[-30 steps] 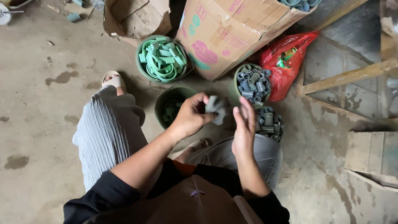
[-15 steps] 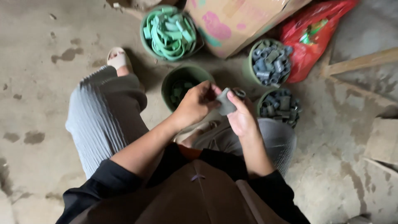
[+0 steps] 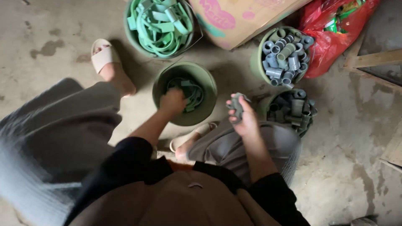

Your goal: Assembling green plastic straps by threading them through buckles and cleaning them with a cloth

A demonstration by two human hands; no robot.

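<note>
Two hands split now: half a second ago both met on the grey fitting (image 3: 237,106); left hand (image 3: 172,102) has dropped into the green bucket (image 3: 161,86), fingers curled among bands, grasp unclear. Right hand (image 3: 243,117) stays closed around fitting, above knee.

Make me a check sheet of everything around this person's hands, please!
Surface: bare grey concrete floor, stained in places.
Job's things: left hand reaches into a green bucket of green strips; right hand grips a grey tube piece.
Clutter: full bucket of green strips; two buckets of grey tube pieces; red plastic bag; cardboard box.
Hands: left closed among the strips, what it holds cannot be told; right shut on the tube piece.
Cables: nothing seen.
Surroundings: beige sandal, wooden slat.
</note>
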